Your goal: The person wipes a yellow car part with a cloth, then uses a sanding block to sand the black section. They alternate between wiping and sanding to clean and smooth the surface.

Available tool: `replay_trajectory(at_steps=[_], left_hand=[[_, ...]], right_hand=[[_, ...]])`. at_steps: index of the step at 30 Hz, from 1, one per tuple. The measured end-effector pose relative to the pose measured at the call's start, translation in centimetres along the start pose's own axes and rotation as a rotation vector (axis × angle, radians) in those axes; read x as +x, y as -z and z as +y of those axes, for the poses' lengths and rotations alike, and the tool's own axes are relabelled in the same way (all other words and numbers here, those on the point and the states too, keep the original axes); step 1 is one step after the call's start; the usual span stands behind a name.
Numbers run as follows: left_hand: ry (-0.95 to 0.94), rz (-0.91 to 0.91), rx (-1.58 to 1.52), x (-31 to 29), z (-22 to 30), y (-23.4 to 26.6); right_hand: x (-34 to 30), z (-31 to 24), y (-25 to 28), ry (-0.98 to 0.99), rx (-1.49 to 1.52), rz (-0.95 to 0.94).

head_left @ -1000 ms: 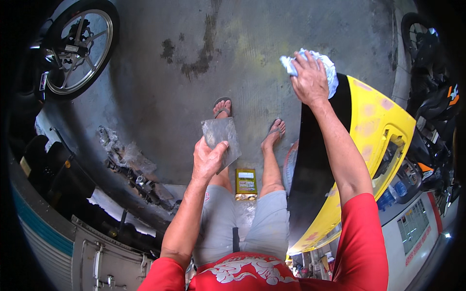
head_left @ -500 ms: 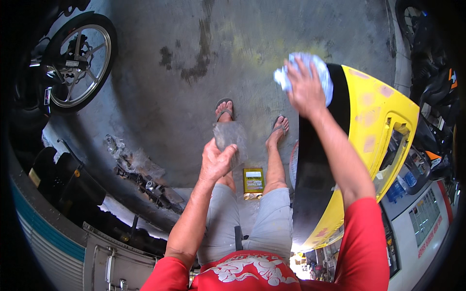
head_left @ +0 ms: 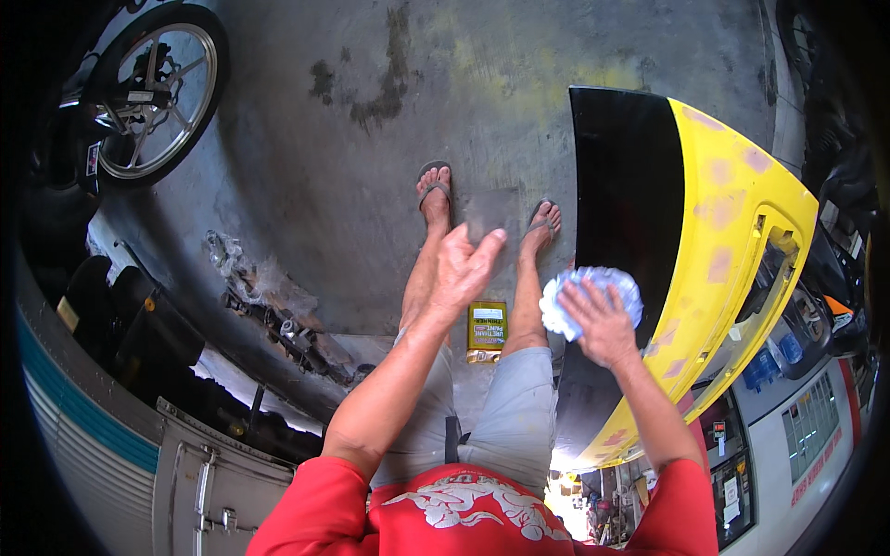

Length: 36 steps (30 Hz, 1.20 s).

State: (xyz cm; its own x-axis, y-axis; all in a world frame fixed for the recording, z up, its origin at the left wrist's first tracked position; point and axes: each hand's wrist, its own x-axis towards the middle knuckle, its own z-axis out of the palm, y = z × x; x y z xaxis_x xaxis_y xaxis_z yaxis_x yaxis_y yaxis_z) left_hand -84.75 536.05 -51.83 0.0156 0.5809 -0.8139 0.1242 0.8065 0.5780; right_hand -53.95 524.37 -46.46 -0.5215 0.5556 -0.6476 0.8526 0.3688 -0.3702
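Note:
My right hand (head_left: pixel 604 324) presses a crumpled white and blue cloth (head_left: pixel 586 289) against the black part of a large yellow and black body panel (head_left: pixel 732 241), near its left edge. My left hand (head_left: pixel 461 269) is held out in front of me with its fingers spread and nothing in it. Just beyond it a grey square sheet (head_left: pixel 491 215) shows between my sandalled feet; whether it lies on the concrete or is in the air I cannot tell. A small yellow tin (head_left: pixel 487 331) stands on the floor between my legs.
A motorcycle wheel (head_left: pixel 158 97) stands at the upper left. Broken concrete and metal scraps (head_left: pixel 273 310) lie to my left, with dark tyres (head_left: pixel 120 320) beyond. Another dark motorcycle (head_left: pixel 834 139) is behind the panel on the right. The concrete floor (head_left: pixel 371 167) is stained.
My right hand has drawn the cloth down the panel toward me. My left hand has let go of the grey sheet, which now shows lower, between my feet.

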Motion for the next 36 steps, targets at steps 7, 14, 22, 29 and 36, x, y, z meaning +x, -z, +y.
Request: replay_trajectory(at_steps=[7,14,22,29,36], left_hand=[[-0.056,-0.017,0.145,-2.5,-0.3,-3.5],[-0.096,-0.031,0.262,-4.4,0.9,-2.3],[-0.043,-0.077,0.213,-6.7,0.7,-3.7],[-0.055,-0.061,0.091,-6.3,0.4,-3.6],[-0.034,-0.005,0.283,-7.1,0.0,-1.7]], right_hand=[[17.3,8.9,9.2,-0.185,-0.153,0.589],[19.6,11.9,11.5,-0.408,-0.093,0.789],[1.8,5.2,4.2,-0.580,0.007,0.567],[18.5,14.0,13.1,-0.473,-0.161,0.758],[16.8,10.6,9.3,-0.432,-0.080,0.823]])
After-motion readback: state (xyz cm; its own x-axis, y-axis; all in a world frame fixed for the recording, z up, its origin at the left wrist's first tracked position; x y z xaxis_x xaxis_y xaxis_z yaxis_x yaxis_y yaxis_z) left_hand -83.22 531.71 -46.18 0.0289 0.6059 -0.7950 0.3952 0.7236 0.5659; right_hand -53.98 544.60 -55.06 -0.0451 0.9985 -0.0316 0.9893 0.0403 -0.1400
